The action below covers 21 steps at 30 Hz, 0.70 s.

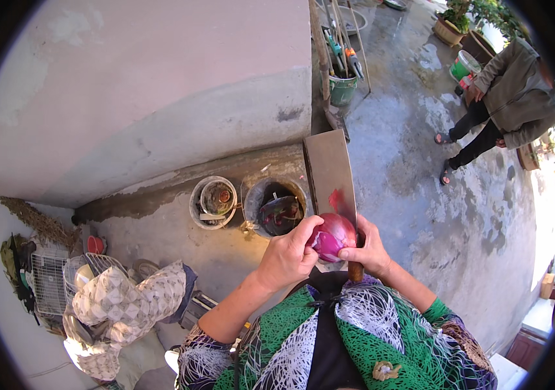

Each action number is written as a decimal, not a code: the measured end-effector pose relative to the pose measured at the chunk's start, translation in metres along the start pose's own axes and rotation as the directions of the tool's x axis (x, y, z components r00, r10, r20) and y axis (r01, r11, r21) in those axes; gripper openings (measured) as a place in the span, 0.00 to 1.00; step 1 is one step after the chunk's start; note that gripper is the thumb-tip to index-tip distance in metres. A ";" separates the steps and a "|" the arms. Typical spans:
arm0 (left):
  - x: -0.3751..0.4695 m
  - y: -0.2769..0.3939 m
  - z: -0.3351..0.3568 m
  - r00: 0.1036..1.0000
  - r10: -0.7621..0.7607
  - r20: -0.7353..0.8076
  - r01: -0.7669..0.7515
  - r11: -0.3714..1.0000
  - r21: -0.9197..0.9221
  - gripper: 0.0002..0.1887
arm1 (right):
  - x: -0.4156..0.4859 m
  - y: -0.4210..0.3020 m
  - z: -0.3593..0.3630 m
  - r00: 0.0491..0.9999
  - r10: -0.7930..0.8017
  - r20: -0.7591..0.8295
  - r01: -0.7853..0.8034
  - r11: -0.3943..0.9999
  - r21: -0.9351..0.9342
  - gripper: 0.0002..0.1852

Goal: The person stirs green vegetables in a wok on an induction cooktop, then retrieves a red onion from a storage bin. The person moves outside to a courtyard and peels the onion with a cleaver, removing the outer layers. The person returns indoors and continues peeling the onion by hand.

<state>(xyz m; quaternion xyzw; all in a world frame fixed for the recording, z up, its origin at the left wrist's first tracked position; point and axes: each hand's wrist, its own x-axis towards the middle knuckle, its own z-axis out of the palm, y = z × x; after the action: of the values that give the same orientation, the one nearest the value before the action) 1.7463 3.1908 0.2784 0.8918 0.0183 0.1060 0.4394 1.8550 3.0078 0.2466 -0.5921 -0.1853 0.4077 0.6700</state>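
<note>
A red onion, partly peeled at its lower side, is held between my two hands in front of my body. My left hand grips its left side with thumb and bent fingers. Against the right side of the onion my right hand presses its thumb, while also holding a cleaver. The broad blade points away from me, and its wooden handle shows below the hand. A reddish scrap of onion skin sticks to the blade. Some of my right fingers are hidden behind the cleaver.
Below stands a bucket with dark contents and reddish scraps, beside a smaller white bucket. A wall rises at left. Long-handled tools stand in a green bucket. A person stands at right. A covered scooter is at lower left.
</note>
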 end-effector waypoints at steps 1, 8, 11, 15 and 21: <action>-0.001 0.001 -0.001 1.000 -0.002 0.017 0.003 1.000 -0.009 0.27 | 0.000 0.002 0.000 1.000 -0.010 -0.005 0.010 1.000 0.022 0.47; 0.007 0.011 -0.009 0.984 -0.073 0.164 0.079 0.996 -0.029 0.25 | -0.003 0.011 -0.011 0.995 -0.088 -0.037 0.084 0.993 -0.078 0.44; 0.000 0.002 -0.008 0.998 0.022 0.067 -0.022 1.000 0.004 0.25 | 0.002 0.000 -0.002 0.995 -0.097 -0.012 0.096 0.992 -0.085 0.43; 0.006 0.010 -0.015 0.944 -0.259 0.205 0.293 0.943 -0.157 0.25 | 0.002 0.007 -0.001 0.994 -0.102 0.028 0.103 0.993 -0.059 0.45; -0.001 -0.001 -0.010 0.959 -0.237 0.152 0.245 0.969 -0.030 0.25 | 0.004 0.009 0.004 0.988 -0.150 0.023 0.152 0.971 -0.183 0.48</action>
<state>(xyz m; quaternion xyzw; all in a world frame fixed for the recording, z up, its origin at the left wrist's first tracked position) 1.7439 3.1990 0.2829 0.8775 0.0916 -0.0141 0.4706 1.8515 3.0131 0.2382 -0.6336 -0.2698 0.3394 0.6407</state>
